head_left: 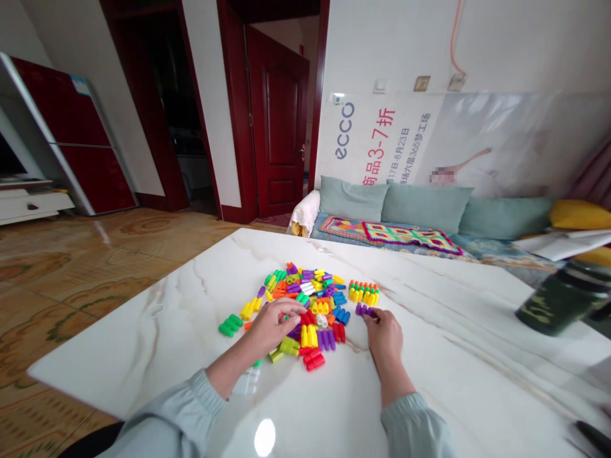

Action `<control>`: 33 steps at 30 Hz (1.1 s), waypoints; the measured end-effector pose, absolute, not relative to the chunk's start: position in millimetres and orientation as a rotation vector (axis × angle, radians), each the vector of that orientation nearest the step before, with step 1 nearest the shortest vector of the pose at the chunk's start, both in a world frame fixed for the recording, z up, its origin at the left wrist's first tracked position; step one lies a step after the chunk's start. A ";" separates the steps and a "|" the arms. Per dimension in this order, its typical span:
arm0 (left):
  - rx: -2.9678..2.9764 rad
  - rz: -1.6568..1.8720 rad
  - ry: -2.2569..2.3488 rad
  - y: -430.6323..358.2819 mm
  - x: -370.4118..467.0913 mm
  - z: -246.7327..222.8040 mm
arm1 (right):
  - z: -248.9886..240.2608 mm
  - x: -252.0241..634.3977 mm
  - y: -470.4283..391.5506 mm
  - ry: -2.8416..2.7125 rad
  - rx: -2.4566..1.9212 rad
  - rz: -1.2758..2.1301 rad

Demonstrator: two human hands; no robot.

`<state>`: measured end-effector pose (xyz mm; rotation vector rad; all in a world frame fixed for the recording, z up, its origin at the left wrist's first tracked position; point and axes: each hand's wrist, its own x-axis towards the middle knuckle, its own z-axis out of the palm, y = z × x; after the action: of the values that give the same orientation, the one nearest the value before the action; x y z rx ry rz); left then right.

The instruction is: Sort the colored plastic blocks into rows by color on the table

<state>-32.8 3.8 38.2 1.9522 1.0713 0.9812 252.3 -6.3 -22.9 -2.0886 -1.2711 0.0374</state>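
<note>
A loose pile of colourful plastic pieces, with a yellow piece (309, 336) at its front, covers the middle of the white marbled table (191, 337). Over the pile's left part is my left hand (277, 324), its fingers curled together; what they hold, if anything, is too small to tell. To the right, my right hand (384, 334) pinches a purple piece (365, 310) low over the table. Just beyond that piece stands a joined block (363, 292) of orange, green and yellow pieces. A green piece (231, 325) lies at the pile's left edge.
A dark camouflage bottle (556, 302) stands at the table's right. Behind the table is a sofa with green cushions (424, 207) and a crocheted cover (410, 236). A dark object (594, 439) lies at the lower right corner.
</note>
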 end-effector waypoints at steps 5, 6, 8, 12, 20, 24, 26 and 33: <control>1.925 1.046 1.048 8.8 -37.8 37.6 | -19.7 250.0 4.1 -1.291 -2.099 0.058; 1.921 1.056 1.041 10.1 -39.0 37.4 | -18.7 249.3 6.0 -1.291 -2.102 0.065; 1.914 1.062 1.030 13.0 -41.5 36.9 | -17.0 248.1 8.8 -1.293 -2.109 0.075; 1.886 1.073 1.001 17.3 -45.7 36.8 | -14.9 246.2 12.2 -1.310 -2.135 0.078; 1.867 1.127 1.022 18.0 -48.9 44.0 | -15.0 246.1 15.9 -1.324 -2.182 0.084; 1.843 1.144 1.044 19.5 -52.0 45.9 | -13.2 245.1 15.1 -1.312 -2.187 0.088; 1.835 1.153 1.068 21.0 -54.2 46.0 | -12.5 244.5 13.5 -1.283 -2.172 0.106; 2.008 0.930 1.180 22.0 -58.7 32.6 | -20.9 247.7 3.7 -1.047 -1.934 0.168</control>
<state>-58.7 22.0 32.6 2.0080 1.1796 0.9298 247.7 3.7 -20.9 -1.9340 -1.0466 0.1681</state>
